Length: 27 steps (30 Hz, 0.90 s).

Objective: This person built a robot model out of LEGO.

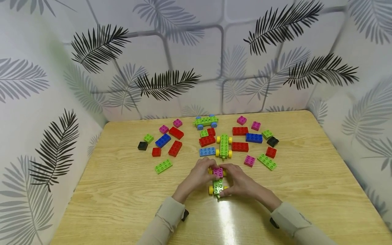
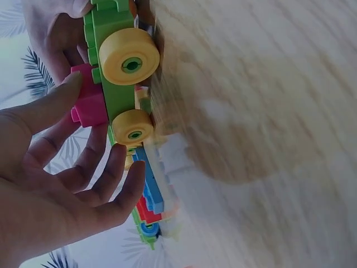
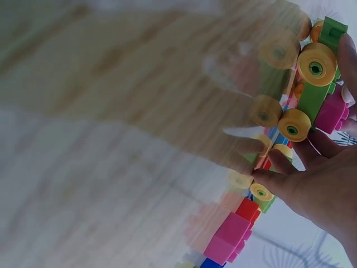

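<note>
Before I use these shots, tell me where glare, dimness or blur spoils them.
Head view: a bright glare streak on the near part of the table, though the bricks look fairly clear; left wrist view: dimmer, the table's grain soft and smeared; right wrist view: also dim, the table blurred, with faint reflections of the yellow wheels in it.

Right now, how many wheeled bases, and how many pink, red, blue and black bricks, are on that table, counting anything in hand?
Wheeled bases: 3
Pink bricks: 6
Red bricks: 8
Blue bricks, light and dark: 3
Black bricks: 2
Total: 22
</note>
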Tool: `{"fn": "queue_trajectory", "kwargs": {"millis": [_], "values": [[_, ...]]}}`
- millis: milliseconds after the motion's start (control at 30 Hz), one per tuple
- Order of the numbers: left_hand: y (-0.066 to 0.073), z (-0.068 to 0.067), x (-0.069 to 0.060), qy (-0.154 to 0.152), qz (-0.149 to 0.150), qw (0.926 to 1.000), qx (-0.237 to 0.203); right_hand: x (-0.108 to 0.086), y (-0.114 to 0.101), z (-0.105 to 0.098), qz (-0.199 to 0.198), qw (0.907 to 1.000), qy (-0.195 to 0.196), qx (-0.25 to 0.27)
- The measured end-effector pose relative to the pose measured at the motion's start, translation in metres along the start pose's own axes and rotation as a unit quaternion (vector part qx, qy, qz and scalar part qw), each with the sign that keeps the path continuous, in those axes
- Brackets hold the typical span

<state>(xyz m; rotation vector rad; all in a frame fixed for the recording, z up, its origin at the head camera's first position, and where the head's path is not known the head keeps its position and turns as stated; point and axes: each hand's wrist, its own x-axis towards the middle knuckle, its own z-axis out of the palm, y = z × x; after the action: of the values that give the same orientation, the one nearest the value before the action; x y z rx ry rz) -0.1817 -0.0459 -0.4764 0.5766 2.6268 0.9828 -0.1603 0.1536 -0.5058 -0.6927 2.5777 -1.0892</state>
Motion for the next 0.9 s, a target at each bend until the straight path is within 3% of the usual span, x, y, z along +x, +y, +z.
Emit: {"fn": "queue_trajectory", "kwargs": {"millis": [267, 567, 900], "values": [[0.0056, -0.0022, -0.0024, 0.015, 0.016, 0.9991, 0.035, -0.0003, -0.001, -0.0011, -0.017, 0.9998, 0.007, -0.001], [0.0076, -0.0005, -0.0028, 0.008, 0.013, 0.9985, 0.053, -0.0003, -0.0008, -0.0006, -0.014, 0.9999, 0.005, -0.002], [0.0017, 0.0012, -0.0002, -0.003, 0.014, 0.9993, 0.033, -0.0003, -0.0012, 0.0003, -0.014, 0.9999, 0.004, -0.002]]}}
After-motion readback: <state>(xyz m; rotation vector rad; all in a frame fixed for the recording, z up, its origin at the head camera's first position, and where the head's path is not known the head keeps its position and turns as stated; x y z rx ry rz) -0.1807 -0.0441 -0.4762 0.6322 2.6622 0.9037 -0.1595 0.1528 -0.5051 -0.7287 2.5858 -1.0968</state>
